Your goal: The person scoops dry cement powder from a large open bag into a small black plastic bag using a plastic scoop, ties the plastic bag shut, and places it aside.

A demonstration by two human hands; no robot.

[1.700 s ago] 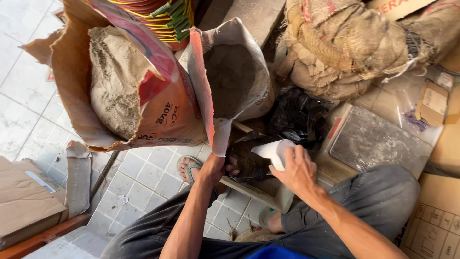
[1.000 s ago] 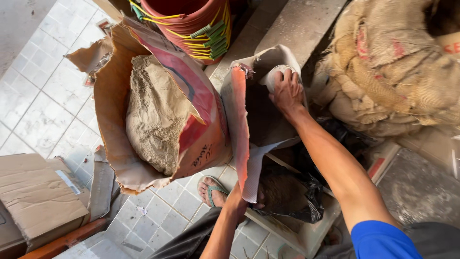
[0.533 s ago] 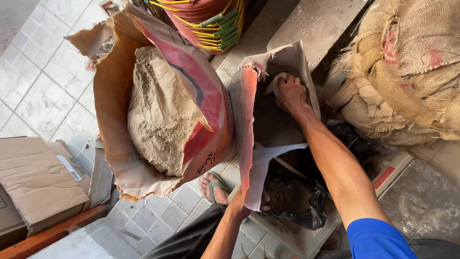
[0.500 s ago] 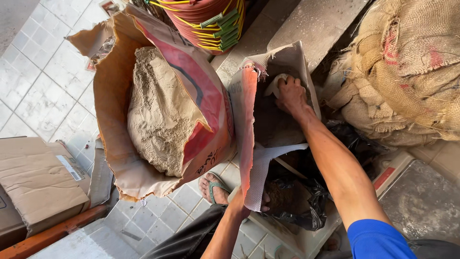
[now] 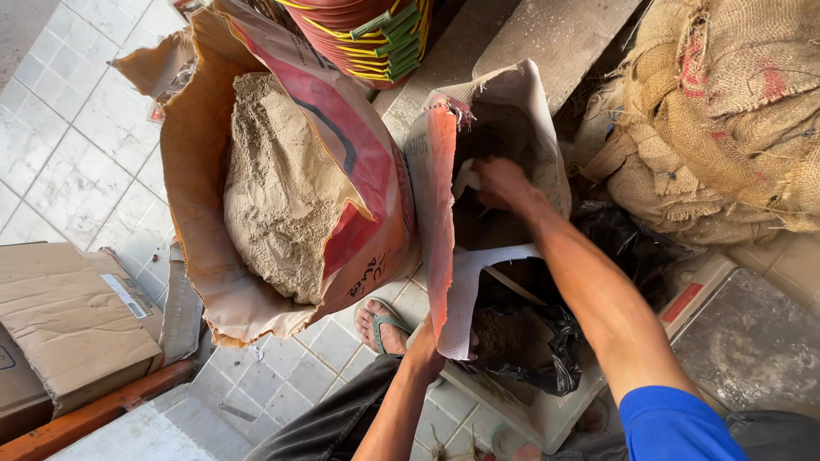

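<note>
My right hand (image 5: 500, 183) reaches down into an open woven sack (image 5: 440, 171) of dark powder and grips a white scoop (image 5: 464, 177), mostly hidden by the fingers. My left hand (image 5: 427, 341) holds the sack's folded front edge at the bottom. Just below the sack lies an open black plastic bag (image 5: 538, 341) with dark material inside.
A large paper sack (image 5: 192, 196) of pale powder (image 5: 273, 188) stands open to the left. Stacked red buckets (image 5: 367, 34) sit behind. Burlap sacks (image 5: 726, 119) fill the right side. A metal scale tray (image 5: 752, 341) is at lower right, flattened cardboard (image 5: 68, 316) at left, my sandalled foot (image 5: 380, 324) on the tiles.
My right hand carried the white scoop from above the black bag up into the dark sack and has sunk deeper into it. The left hand stays on the sack's edge.
</note>
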